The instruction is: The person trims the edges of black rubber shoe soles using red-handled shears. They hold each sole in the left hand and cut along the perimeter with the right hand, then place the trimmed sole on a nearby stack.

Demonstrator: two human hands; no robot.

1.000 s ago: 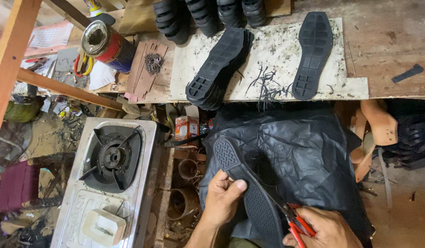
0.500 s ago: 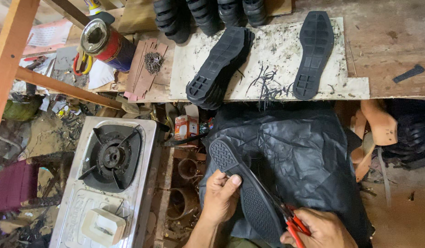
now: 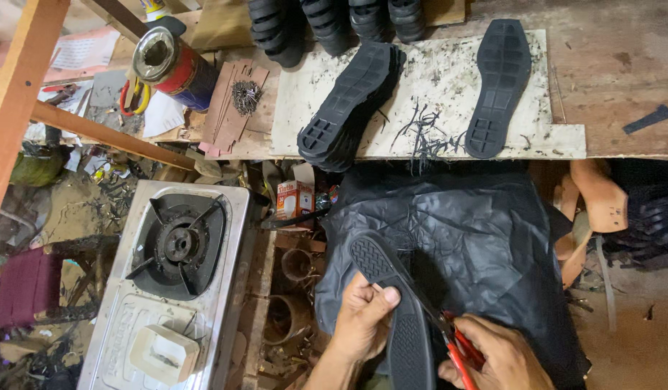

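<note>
Head view: left hand (image 3: 363,321) gripping black rubber sole (image 3: 395,310), fingers curled round its edge, thumb on tread. Right hand (image 3: 496,357) closed on red-handled scissors (image 3: 456,347) at sole's right edge. Sole over black sheet (image 3: 485,238), beside gas stove (image 3: 171,282).

a worn wooden bench (image 3: 622,79) spans the top edge, a white board (image 3: 435,108) on it; slanting wooden beams (image 3: 31,94) at left; dirt floor (image 3: 637,339) below.
</note>
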